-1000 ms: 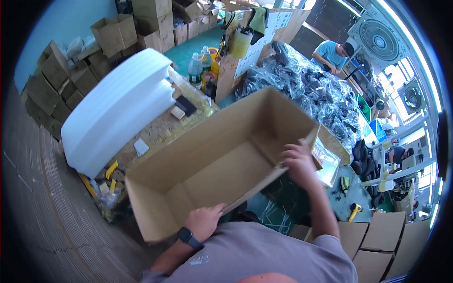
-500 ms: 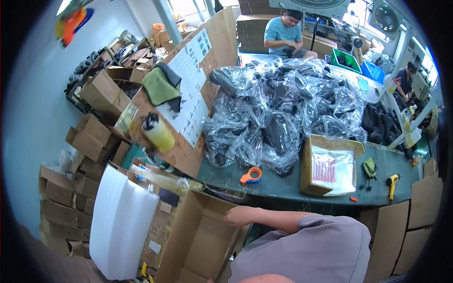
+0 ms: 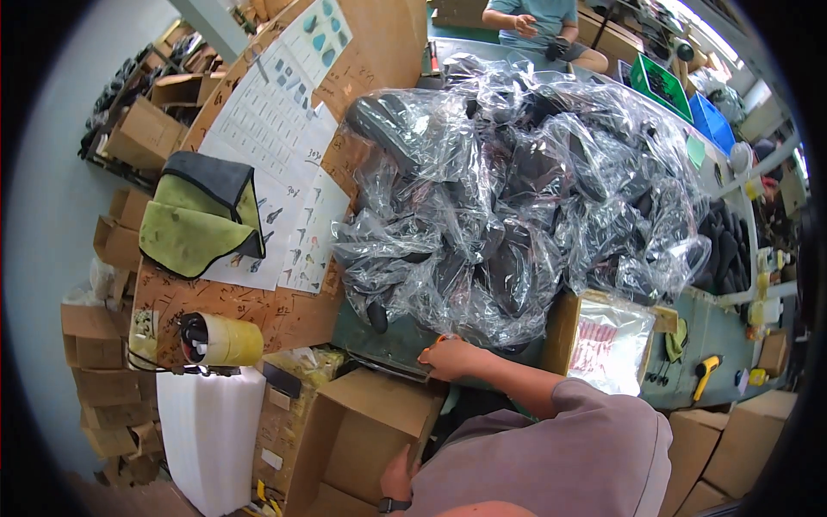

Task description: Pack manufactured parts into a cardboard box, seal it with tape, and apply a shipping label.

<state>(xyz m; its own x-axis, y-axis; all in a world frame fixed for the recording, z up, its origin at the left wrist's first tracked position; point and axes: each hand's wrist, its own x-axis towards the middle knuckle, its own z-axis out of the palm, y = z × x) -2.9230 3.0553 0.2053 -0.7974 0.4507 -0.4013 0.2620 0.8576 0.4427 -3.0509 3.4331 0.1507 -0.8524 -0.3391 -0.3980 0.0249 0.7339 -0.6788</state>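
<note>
My right hand (image 3: 450, 358) reaches to the front edge of the green worktable. Its fingers close on an orange ring-shaped tool (image 3: 425, 354) that looks like a tape dispenser; most of it is hidden by the hand. Below, an open cardboard box (image 3: 370, 444) stands against the table, and no contents show in its visible part. My left hand (image 3: 397, 480), with a dark watch on the wrist, grips the box's near side wall; some fingers are hidden. Just beyond my right hand lies a heap of dark padded pieces in clear plastic bags (image 3: 491, 250).
A tilted wooden board (image 3: 250, 306) with papers, a green-grey cloth (image 3: 202, 215) and a yellow cup (image 3: 233, 340) rises at left. White foam sheets (image 3: 207, 439) stand below. Right are a small carton (image 3: 558, 340) and yellow heat gun (image 3: 706, 376). A co-worker (image 3: 534, 21) sits beyond.
My right hand has moved from the box's rim up to the table and taken hold of the orange tool. My left hand has come into view at the box. The view has shifted.
</note>
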